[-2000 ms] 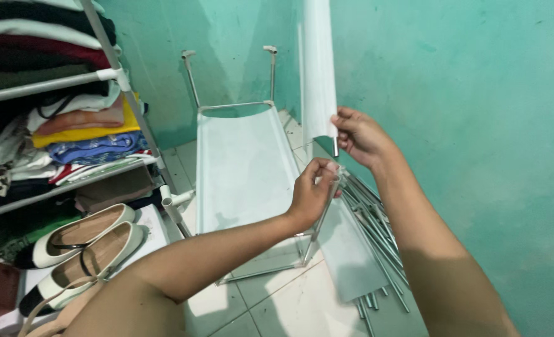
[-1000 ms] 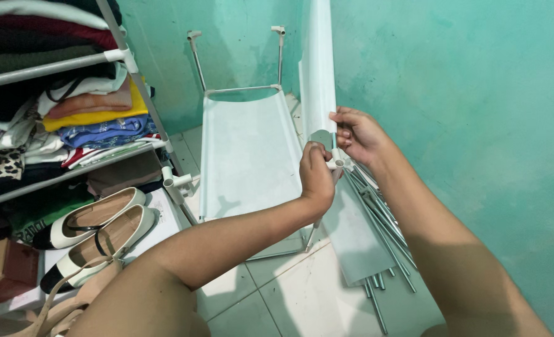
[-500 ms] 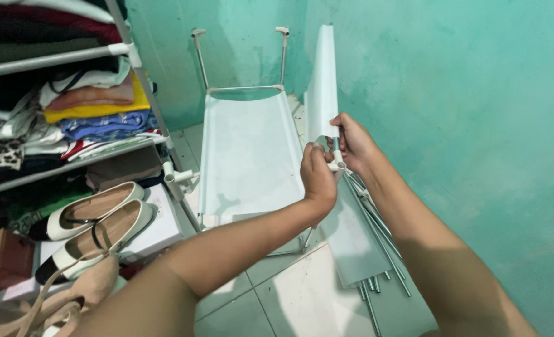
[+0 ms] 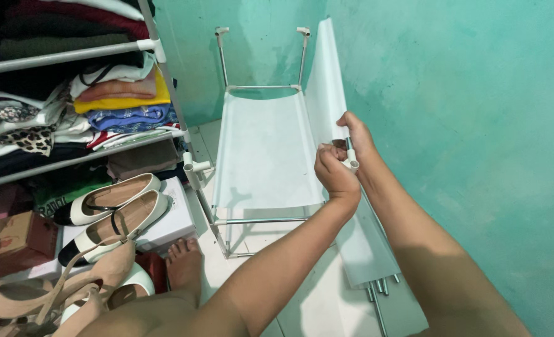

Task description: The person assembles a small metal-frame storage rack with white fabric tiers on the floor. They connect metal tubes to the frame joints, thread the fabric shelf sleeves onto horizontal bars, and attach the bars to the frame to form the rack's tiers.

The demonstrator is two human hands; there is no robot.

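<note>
Head view looks down at two bare hands meeting over a white plastic connector fitted on a thin metal rod. Left hand is closed into a fist just beside the connector, gripping what seems to be the rod or fabric edge below it, though the fingers hide the exact contact. Right hand wraps from behind, thumb and fingers pinched on the rod near its top, so the two hands brace the joint from opposite sides. A white fabric sheet rises along the rod toward the wall, held upright by that grip; its lower part trails to the floor, where more rods lie bundled against the wall. Just left of the hands stands a half-built rack: a metal frame with a white fabric tier slung between its bars and two posts sticking up at the back, topped with connectors. Further left, a loaded shelf carries folded clothes, with shoes on a box below and sandals nearer the camera. A bare foot rests on the pale tiled floor. Walls are painted a patchy teal, and the space is a narrow corner.
</note>
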